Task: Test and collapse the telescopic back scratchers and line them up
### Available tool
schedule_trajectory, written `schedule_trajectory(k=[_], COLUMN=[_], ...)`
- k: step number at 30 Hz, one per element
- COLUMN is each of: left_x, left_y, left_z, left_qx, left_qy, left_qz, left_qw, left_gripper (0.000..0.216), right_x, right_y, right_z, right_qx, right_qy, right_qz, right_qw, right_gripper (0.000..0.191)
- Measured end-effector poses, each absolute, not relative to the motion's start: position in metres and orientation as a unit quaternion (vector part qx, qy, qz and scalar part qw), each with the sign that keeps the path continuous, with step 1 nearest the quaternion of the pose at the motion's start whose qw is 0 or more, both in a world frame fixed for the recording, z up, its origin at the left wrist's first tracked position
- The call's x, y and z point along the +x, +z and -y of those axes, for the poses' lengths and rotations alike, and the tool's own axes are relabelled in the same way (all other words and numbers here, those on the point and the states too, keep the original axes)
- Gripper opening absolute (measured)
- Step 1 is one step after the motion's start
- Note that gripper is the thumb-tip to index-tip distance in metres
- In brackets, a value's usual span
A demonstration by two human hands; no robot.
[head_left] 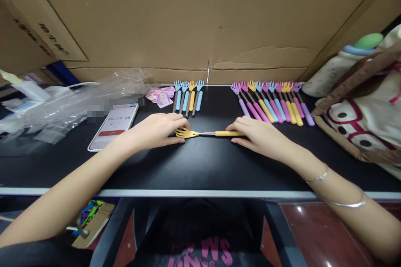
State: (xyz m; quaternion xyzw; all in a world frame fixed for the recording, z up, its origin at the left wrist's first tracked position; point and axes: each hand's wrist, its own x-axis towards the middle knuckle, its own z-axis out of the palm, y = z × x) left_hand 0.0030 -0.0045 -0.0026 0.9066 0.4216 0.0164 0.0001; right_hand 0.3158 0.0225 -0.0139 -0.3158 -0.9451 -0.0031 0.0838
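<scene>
While in 2 hands (161, 129) (259, 135), scratcher (207, 134) inside table edge (206, 193)

The near back scratcher (230, 133) is yellow with a silvery shaft (206, 134). The far right row of scratchers (272, 112) mixes purple, pink, yellow and blue; the smaller group (191, 98) leftward, blue and yellow. The counter (175, 167) is black.

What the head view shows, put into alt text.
A yellow back scratcher is held at a black table, left hand at its claw, right hand at its handle. Behind lie four scratchers and a longer row; a phone lies left.
</scene>
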Motion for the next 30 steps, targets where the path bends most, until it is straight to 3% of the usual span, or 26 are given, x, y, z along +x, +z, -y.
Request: schedule_trajectory(k=[12,18,23,30], left_x=[0.014,0.029,0.043,0.06], left_y=[-0.008,-0.004,-0.006,-0.003], left_z=[0.006,0.003,0.004,0.004], left_qx=[0.901,0.907,0.912,0.91], left_qy=[0.071,0.046,0.019,0.054], left_qz=[-0.429,-0.403,-0.38,-0.36], left_qw=[-0.004,-0.116,-0.154,-0.198], left_gripper=[0.023,0.02,0.024,0.037], right_x=[0.304,0.297,0.282,0.263], right_y=[-0.023,-0.017,-0.011,-0.015], right_z=[-0.019,-0.017,-0.014,-0.01], right_qx=[-0.357,-0.364,-0.34,-0.34], right_qy=[-0.044,-0.053,-0.063,-0.128], right_qz=[0.928,0.922,0.935,0.926], right_qw=[0.098,0.119,0.078,0.098], right_gripper=[0.032,0.021,0.021,0.032])
